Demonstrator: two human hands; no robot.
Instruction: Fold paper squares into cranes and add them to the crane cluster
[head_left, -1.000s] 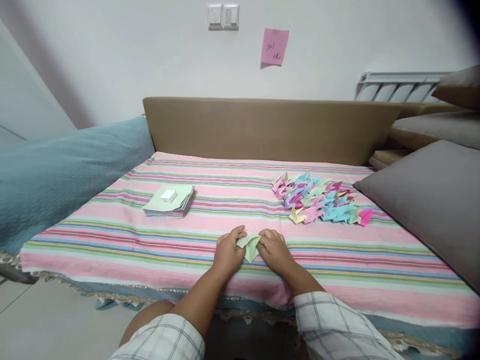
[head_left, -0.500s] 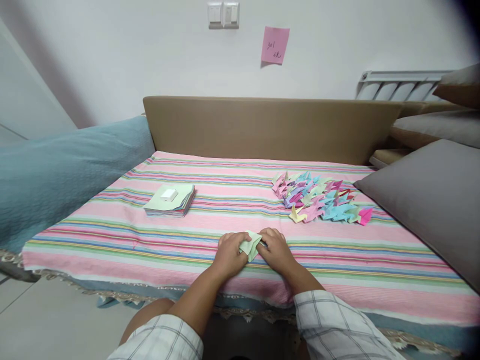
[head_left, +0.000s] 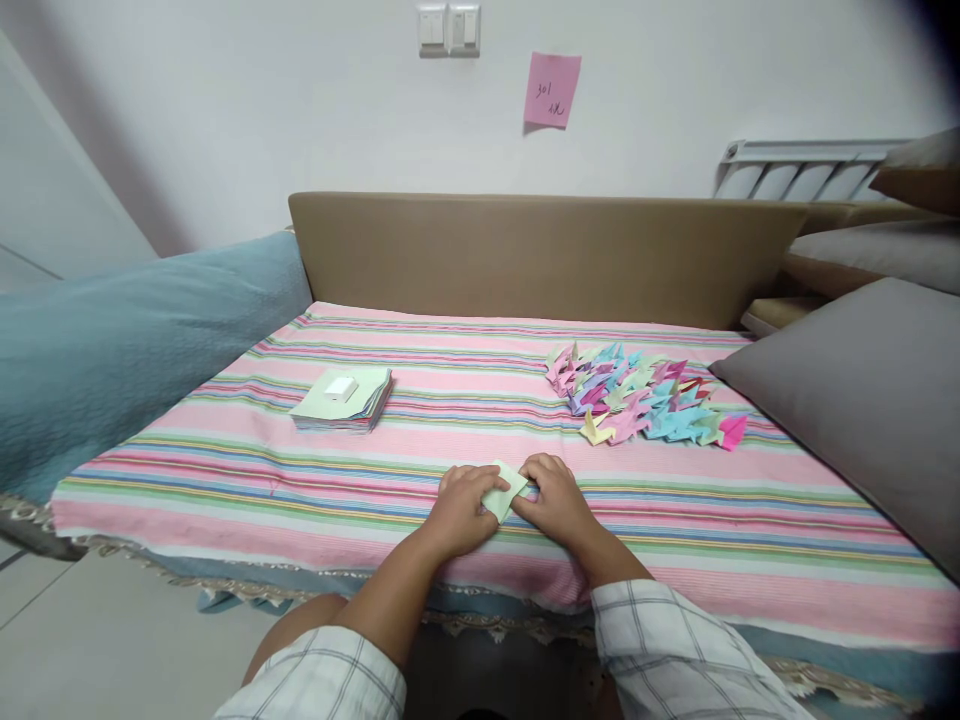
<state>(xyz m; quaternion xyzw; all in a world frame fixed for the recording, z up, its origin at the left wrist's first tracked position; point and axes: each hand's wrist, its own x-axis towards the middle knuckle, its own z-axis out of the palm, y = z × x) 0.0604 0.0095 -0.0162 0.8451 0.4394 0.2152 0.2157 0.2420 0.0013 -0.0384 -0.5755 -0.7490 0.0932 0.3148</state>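
A small pale green piece of folded paper lies between my two hands, just above the striped cloth near its front edge. My left hand grips its left side, the thumb below and the fingers over the top. On the right, my right hand pinches the paper's right corner between thumb and fingers. Parts of the paper are hidden under my fingers. Beyond my right hand sits a pile of folded paper cranes in pink, blue, purple, green and yellow.
To the left stands a stack of square paper with a small white block on top. Grey cushions line the right side. A brown backrest runs along the wall, and a blue-covered armrest borders the left.
The green paper's raised flap now looks flattened into a smoother diamond shape. Both hands have stayed nearly in place, with slight shifts of the fingers.
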